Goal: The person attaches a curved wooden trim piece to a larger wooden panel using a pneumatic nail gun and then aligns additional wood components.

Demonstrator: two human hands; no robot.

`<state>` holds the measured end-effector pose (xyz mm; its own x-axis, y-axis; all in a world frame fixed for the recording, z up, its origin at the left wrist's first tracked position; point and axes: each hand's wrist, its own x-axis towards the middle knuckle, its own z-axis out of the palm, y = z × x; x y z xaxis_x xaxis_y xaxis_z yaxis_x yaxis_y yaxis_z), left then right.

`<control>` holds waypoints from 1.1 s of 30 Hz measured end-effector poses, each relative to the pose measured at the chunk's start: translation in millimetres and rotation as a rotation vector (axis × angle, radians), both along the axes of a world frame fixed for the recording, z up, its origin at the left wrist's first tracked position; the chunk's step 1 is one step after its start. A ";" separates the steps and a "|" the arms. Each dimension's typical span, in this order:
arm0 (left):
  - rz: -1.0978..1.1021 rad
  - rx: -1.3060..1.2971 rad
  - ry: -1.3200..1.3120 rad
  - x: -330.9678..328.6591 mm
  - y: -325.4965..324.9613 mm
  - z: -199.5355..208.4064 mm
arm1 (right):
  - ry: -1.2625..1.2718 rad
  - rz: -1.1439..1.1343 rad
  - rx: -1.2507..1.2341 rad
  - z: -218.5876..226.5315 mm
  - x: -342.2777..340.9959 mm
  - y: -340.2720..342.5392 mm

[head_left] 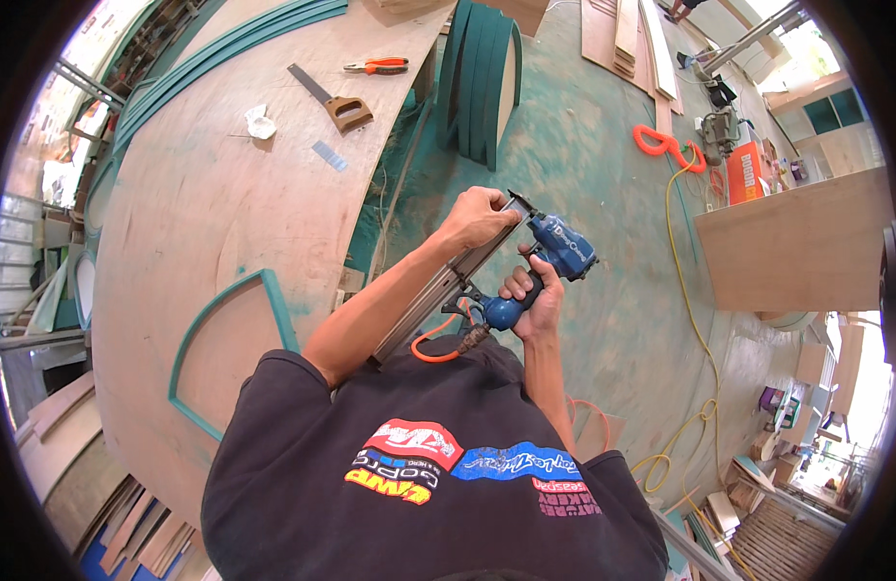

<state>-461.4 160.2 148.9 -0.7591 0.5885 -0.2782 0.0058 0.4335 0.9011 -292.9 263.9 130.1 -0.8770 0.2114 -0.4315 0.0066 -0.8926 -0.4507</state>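
Note:
A blue air nail gun [567, 248] is held in front of my chest, its long metal magazine [419, 308] slanting down toward my body. My right hand [537, 302] is wrapped round the black grip. Up by the gun's nose, my left hand [475, 221] has its fingers closed on the front end of the magazine; whether something small is between them is hidden. An orange air hose [421, 354] loops from the fitting at the grip's end. A flat, striped grey-blue piece [329, 156] lies on the plywood table [235, 208] to the left.
On the table are a handsaw [343, 108], orange-handled pliers [378, 66], a crumpled white wrapper [260, 122], a teal curved frame [181, 341] and stacked teal strips [211, 50]. Teal arched panels [479, 87] stand beyond it. A yellow hose [684, 276] crosses the floor at right, near a wooden cabinet [801, 242].

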 end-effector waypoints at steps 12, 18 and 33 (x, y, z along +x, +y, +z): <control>-0.085 0.027 0.104 -7.0 -71.8 -29.7 | -0.058 -0.108 -0.008 -28.8 1.6 13.1; 0.148 -0.033 -0.215 32.5 -190.6 -52.7 | -0.131 -0.174 -0.030 -40.9 -2.0 19.9; 0.662 0.485 -0.537 101.4 -125.7 -61.4 | -0.174 -0.060 -0.050 -14.3 -4.2 12.5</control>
